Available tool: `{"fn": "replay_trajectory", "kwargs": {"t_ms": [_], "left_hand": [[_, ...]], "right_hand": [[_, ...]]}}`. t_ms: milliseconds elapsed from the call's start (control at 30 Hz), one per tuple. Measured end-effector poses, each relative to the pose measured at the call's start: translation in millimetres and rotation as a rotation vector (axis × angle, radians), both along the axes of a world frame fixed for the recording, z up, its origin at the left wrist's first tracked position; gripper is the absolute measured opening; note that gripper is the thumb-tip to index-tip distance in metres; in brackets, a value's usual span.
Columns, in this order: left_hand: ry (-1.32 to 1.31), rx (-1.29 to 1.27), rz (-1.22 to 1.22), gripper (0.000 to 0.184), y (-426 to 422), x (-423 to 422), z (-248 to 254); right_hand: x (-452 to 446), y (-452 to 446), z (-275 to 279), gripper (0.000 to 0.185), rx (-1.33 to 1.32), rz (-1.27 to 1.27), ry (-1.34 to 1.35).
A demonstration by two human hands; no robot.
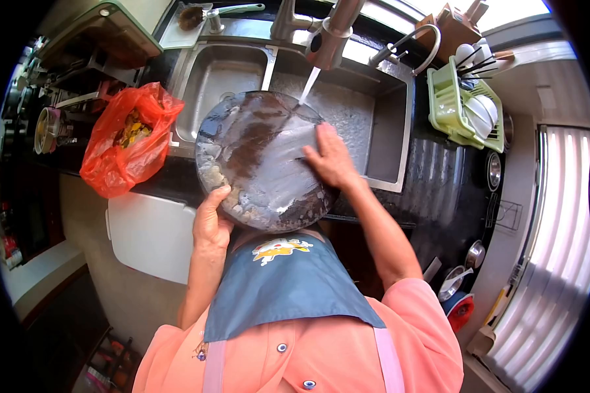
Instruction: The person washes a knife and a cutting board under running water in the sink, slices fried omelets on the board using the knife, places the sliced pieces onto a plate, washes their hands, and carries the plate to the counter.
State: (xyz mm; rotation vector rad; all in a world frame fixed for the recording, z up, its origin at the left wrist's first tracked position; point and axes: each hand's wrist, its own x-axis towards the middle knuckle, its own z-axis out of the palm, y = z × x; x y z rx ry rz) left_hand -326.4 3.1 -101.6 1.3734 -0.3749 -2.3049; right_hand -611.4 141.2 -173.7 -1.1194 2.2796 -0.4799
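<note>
A large round board (265, 160), dark and wet with pale patches, is tilted over the front of the double sink (405, 131). Water from the faucet (328, 42) runs onto its upper edge. My left hand (213, 219) grips the board's lower left rim, thumb on top and the other fingers hidden underneath. On the right side of the board, my right hand (331, 156) lies flat with its fingers spread, touching the wet surface and holding nothing.
Left of the sink is a red plastic bag (124, 157) with scraps. A green dish rack (446, 105) with bowls stands right of the sink, near a knife block (446, 29). A brush (191, 18) lies behind the sink; a white bin lid (147, 236) is below the counter.
</note>
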Motion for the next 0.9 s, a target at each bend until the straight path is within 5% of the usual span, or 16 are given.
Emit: {"fn": "replay_trajectory", "kwargs": {"t_ms": [33,100,167,333,500,667,900], "left_hand": [[-0.018,0.003,0.005,0.043,0,-1,-1],[-0.032,0.002,0.006,0.046,-1,0,-4],[-0.036,-0.004,-0.01,0.054,-1,5,-10],[-0.04,0.003,0.013,0.045,11,10,-6],[-0.048,-0.013,0.086,0.047,19,20,-3],[-0.064,-0.045,0.066,0.046,15,23,7],[0.018,-0.004,0.06,0.046,7,29,-3]], "right_hand": [[-21,10,-1,0.095,0.05,-0.095,-0.122],[-40,33,-34,0.098,0.301,-0.154,0.062],[-19,22,-1,0.093,0.123,-0.101,0.175],[95,-42,80,0.086,-0.352,0.302,-0.194],[138,-109,61,0.086,-0.469,0.551,-0.133],[85,-139,15,0.089,-0.228,0.338,0.069],[-2,-37,-16,0.089,0.027,-0.062,0.104]]}}
